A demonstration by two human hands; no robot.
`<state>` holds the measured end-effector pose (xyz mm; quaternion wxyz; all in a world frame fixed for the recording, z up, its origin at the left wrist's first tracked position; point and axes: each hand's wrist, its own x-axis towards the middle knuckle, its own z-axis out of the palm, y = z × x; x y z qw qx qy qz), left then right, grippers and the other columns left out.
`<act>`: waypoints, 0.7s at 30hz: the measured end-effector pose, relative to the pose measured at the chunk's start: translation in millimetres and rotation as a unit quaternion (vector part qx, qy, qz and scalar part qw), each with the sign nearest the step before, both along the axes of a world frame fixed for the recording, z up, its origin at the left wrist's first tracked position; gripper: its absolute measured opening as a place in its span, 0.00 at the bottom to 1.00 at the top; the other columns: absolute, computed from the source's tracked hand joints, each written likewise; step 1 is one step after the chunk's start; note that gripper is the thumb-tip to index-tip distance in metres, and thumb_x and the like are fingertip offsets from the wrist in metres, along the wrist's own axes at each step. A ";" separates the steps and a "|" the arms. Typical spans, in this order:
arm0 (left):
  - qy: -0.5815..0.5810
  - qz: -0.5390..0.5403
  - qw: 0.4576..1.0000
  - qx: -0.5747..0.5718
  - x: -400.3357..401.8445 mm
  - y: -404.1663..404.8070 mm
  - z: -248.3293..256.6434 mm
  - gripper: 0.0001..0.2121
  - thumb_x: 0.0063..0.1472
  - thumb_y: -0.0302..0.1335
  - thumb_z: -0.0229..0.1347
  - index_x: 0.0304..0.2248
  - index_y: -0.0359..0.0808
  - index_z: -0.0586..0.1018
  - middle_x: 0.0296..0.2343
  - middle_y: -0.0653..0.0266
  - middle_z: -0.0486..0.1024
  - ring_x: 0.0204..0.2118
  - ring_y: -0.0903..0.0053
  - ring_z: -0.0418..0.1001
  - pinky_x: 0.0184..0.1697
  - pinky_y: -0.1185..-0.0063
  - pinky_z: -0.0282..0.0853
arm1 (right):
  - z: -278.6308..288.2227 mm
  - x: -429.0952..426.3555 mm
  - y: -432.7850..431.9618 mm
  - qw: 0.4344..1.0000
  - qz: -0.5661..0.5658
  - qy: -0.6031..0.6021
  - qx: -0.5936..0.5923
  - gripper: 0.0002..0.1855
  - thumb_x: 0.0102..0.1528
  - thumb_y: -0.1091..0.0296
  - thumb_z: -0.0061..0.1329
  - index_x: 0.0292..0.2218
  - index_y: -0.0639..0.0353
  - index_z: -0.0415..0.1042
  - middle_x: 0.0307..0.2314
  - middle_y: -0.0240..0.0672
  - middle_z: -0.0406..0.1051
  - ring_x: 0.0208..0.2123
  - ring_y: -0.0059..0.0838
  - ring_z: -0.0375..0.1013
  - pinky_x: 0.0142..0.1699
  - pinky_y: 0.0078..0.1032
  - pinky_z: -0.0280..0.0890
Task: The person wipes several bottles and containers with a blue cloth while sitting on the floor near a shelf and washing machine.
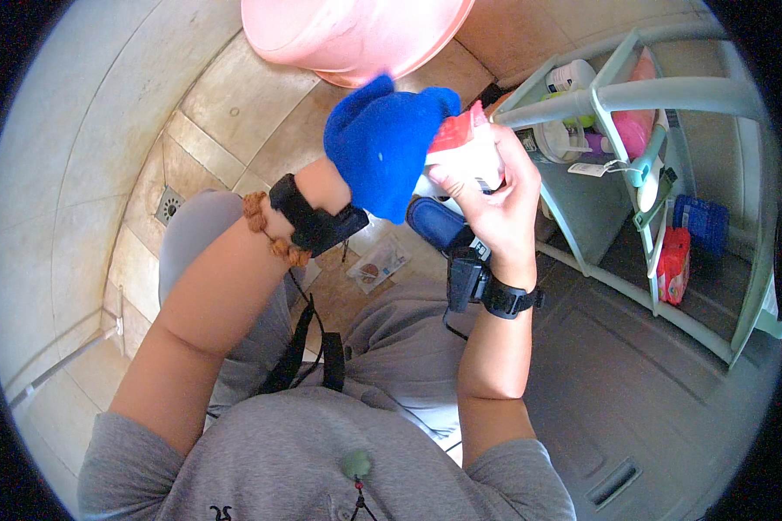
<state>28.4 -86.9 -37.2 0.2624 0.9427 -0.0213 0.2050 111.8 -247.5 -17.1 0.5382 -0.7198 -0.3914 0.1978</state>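
A fuzzy blue cloth (384, 146) covers my left hand (326, 185) like a mitt, hiding the fingers; only skin near the wrist shows. It reaches the edge of a white and red plastic container (469, 155), which bears a barcode. Around that container are the thumb and fingers of my right hand (508, 211), gripping it from the right. The container's far side is hidden, so I cannot tell whether it is a bottle or a pouch. Both are raised above the tiled floor (280, 137), in front of my knees.
A pink plastic tub (352, 32) stands at the top. Right of my hands is a pale green rack (651, 98) with a white jar (570, 75), a red packet (673, 264) and a blue item (702, 225). A blue slipper (435, 223) and a floor drain (169, 207) are below.
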 end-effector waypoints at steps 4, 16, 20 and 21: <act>0.078 -0.132 0.945 -0.287 -0.1 2.8 -12.3 0.31 0.44 0.36 0.62 0.47 0.32 0.68 0.42 0.51 0.71 0.48 0.56 0.67 0.52 0.66 0.60 | -10.1 10.3 -1.4 0.997 -0.054 0.049 0.007 0.21 0.45 0.68 0.61 0.40 0.62 0.69 0.29 0.28 0.72 0.32 0.17 0.70 0.39 0.17 0.64; 0.043 0.010 0.906 -0.421 27.0 7.4 -53.8 0.17 0.62 0.32 0.47 0.48 0.33 0.68 0.36 0.59 0.74 0.36 0.69 0.74 0.37 0.73 0.71 | -27.8 5.3 11.3 0.959 -0.242 0.124 0.079 0.34 0.60 0.46 0.39 0.57 0.62 0.51 0.51 0.45 0.55 0.51 0.34 0.61 0.53 0.32 0.59; -0.107 0.053 0.921 -0.371 35.6 19.4 -73.5 0.19 0.58 0.33 0.51 0.47 0.33 0.67 0.35 0.59 0.73 0.36 0.66 0.72 0.38 0.71 0.69 | -71.4 -12.2 18.1 0.845 -0.192 0.498 0.028 0.38 0.53 0.38 0.44 0.52 0.62 0.58 0.50 0.47 0.59 0.53 0.38 0.59 0.52 0.38 0.60; -0.154 0.073 0.945 -0.279 33.9 22.2 -71.9 0.21 0.56 0.35 0.53 0.47 0.32 0.67 0.37 0.56 0.71 0.39 0.62 0.71 0.41 0.69 0.66 | -72.9 -25.3 26.6 0.760 -0.179 0.624 0.042 0.37 0.53 0.38 0.45 0.51 0.62 0.59 0.49 0.47 0.61 0.52 0.40 0.61 0.51 0.39 0.61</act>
